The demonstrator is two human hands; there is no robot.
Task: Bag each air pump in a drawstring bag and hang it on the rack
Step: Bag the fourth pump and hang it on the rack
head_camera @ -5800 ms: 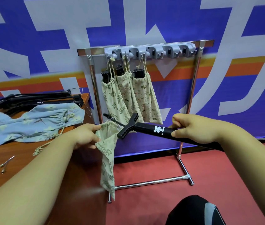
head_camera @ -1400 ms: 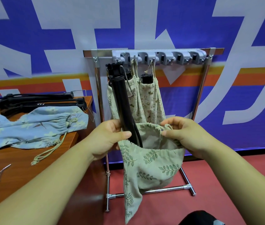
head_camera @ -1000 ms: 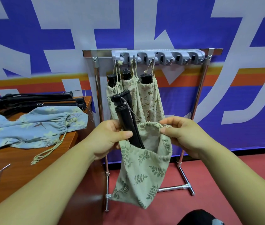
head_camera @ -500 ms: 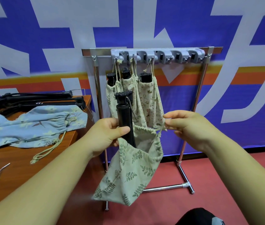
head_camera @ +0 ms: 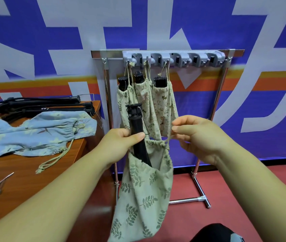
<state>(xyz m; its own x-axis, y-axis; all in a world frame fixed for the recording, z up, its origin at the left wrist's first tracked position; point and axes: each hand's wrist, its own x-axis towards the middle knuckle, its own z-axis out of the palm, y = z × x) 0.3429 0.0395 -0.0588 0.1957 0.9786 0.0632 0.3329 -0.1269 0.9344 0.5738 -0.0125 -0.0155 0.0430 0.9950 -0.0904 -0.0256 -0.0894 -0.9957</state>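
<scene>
Blue-and-white banner [head_camera: 208, 23] fills the back. Wood desk [head_camera: 25, 180] at left carries a flat blue bag [head_camera: 39, 130], with spare pumps [head_camera: 39, 105] lying behind it. Metal rack [head_camera: 215, 102] stands just right of the desk. Three filled bags [head_camera: 163, 105] hang from its left hooks, and the hooks to the right are free.

Leaf-print bag [head_camera: 144, 198] hangs in the air in front of the rack, mouth partly open, bottom slack. Pump [head_camera: 135, 123] is upright in it: lower part inside, top end poking out above the mouth.

Left hand [head_camera: 119, 145] is wrapped round the pump shaft at the mouth, thumb across the front. Can't tell if it also traps the bag rim. Right hand [head_camera: 196, 137] pinches the cord [head_camera: 167, 139] just right of the mouth. Two small needles [head_camera: 3, 180] lie on the desk front.

Handling guess: the pump is stiff with some weight, and its smooth shaft could slip. The cloth is soft and shapeless. Best to hold the shaft at the rim while the cord cinches, then carry by the cord loop to a free hook.
</scene>
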